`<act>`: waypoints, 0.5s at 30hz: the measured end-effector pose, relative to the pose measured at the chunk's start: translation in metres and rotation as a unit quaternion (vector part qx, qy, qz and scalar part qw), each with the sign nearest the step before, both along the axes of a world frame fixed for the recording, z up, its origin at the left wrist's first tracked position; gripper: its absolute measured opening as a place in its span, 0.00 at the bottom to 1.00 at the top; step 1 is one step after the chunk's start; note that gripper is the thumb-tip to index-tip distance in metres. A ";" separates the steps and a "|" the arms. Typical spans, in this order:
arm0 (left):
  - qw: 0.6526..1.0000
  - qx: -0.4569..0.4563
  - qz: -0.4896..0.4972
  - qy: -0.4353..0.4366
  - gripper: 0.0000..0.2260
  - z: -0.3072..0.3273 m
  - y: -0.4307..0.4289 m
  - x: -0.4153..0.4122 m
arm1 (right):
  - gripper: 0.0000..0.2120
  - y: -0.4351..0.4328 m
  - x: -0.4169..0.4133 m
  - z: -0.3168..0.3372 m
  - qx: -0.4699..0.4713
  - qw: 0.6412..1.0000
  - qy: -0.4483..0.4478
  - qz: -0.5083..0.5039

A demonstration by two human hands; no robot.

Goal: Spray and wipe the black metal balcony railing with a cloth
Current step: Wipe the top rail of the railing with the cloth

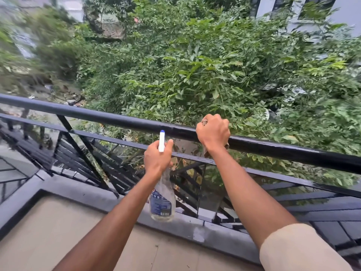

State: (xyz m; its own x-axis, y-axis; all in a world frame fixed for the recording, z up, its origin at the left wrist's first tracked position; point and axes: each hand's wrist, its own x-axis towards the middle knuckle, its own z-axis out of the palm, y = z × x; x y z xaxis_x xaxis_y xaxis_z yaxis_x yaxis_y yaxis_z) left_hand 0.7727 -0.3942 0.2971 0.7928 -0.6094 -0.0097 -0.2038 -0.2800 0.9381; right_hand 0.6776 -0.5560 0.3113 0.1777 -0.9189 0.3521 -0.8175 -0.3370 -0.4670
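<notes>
Currently, left hand (pixel 157 155) grips spray bottle (pixel 162 202), nozzle aimed at top rail (pixel 117 119) for wetting; right hand (pixel 213 132) clenches cloth (pixel 204 121) over it to wipe

Nothing readable here — the spray bottle (pixel 162 200) has a blue label with white print and a barcode, but it's all too blurry to read.

upper-floor balcony of a home, outdoors. black metal railing (pixel 97 116) crosses mid-frame. beige floor (pixel 58 231) with black kerb (pixel 23 204) at lower left. treetops (pixel 195 65), seen from above, fill the upper frame. pale neighbouring building (pixel 343 14) with windows at upper right. littered ground (pixel 58 90) below, left.
</notes>
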 end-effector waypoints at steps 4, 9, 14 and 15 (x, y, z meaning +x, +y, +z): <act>0.999 0.003 0.042 0.010 0.12 0.001 0.003 0.007 | 0.12 0.000 0.000 -0.001 0.001 1.000 -0.004 -0.008; 0.998 -0.011 0.053 0.025 0.11 0.002 0.007 0.025 | 0.12 -0.002 0.002 -0.002 -0.004 1.000 0.001 -0.020; 0.995 -0.008 0.094 0.028 0.10 0.000 0.016 0.050 | 0.11 -0.002 0.004 -0.004 -0.008 0.999 -0.011 -0.030; 0.995 -0.005 0.096 0.032 0.10 0.000 0.018 0.055 | 0.11 -0.001 0.004 -0.004 -0.009 0.999 -0.015 -0.030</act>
